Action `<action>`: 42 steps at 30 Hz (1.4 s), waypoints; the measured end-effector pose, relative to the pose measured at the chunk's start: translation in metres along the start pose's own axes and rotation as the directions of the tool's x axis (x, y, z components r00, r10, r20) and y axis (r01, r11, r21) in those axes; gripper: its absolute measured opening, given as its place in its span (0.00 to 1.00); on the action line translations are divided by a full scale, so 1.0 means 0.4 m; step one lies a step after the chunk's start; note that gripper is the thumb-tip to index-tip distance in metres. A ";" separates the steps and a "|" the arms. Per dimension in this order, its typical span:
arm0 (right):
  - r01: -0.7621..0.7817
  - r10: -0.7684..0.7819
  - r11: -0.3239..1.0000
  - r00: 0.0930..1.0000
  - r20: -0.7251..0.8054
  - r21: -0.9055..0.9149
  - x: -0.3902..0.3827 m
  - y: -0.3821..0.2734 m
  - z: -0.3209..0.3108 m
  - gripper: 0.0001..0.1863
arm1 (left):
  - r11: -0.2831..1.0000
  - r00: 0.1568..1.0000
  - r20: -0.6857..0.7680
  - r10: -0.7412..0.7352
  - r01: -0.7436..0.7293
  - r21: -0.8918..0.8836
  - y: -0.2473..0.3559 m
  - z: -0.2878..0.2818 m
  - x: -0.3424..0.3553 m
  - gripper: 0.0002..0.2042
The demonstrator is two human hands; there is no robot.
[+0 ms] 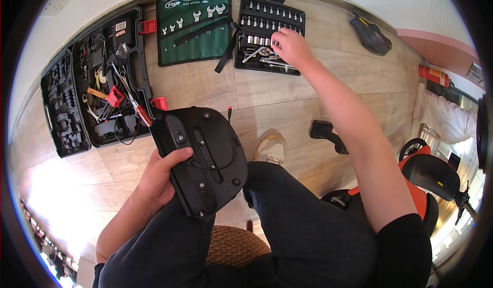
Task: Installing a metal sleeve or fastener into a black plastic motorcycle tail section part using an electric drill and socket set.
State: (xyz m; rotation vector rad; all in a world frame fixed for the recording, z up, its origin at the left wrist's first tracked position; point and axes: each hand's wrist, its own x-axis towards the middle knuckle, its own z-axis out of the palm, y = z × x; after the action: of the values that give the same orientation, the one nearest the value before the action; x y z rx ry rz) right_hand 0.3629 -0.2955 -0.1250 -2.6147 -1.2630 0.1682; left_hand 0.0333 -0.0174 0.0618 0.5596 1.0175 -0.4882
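Observation:
My left hand (167, 172) grips a black padded plate (221, 149) by its left side, thumb over its top; the plate rests over my thigh and has bolts, a slot and a thin cable with a red tip. My right hand (281, 44) reaches into an open black socket set (241, 52), its fingers closed at the row of chrome sockets (255, 40); what they hold is hidden. The case also holds bits, a ratchet and extension bars. Left of it lies a green wrench pouch (194, 44) with several wrenches.
An open toolbox (110, 129) with mixed tools lies at the left. A yellow-and-black tool (370, 34), a red extinguisher (434, 74), a small black object (326, 131) and an orange-black wheeled vehicle (426, 177) are to the right. I sit on a woven seat (236, 244).

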 end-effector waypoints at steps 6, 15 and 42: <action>0.069 -0.066 0.997 0.994 -0.082 0.032 -0.026 0.016 0.003 0.09 | 1.000 1.000 0.025 0.008 -0.007 -0.022 0.002 0.001 -0.002 0.20; -0.056 0.048 0.938 0.998 0.030 0.343 -0.010 0.034 -0.005 0.08 | 1.000 1.000 0.022 0.001 -0.001 -0.006 -0.003 -0.010 0.005 0.21; -0.241 0.229 0.628 0.966 0.120 0.740 -0.040 -0.039 -0.050 0.07 | 1.000 1.000 0.028 0.000 0.000 0.004 -0.008 -0.019 0.009 0.23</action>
State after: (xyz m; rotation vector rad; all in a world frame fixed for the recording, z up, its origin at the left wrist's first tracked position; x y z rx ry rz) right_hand 0.3451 -0.3017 -0.1018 -2.0005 -0.6148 0.6164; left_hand 0.0279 -0.0154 0.0549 0.5551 0.9902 -0.4972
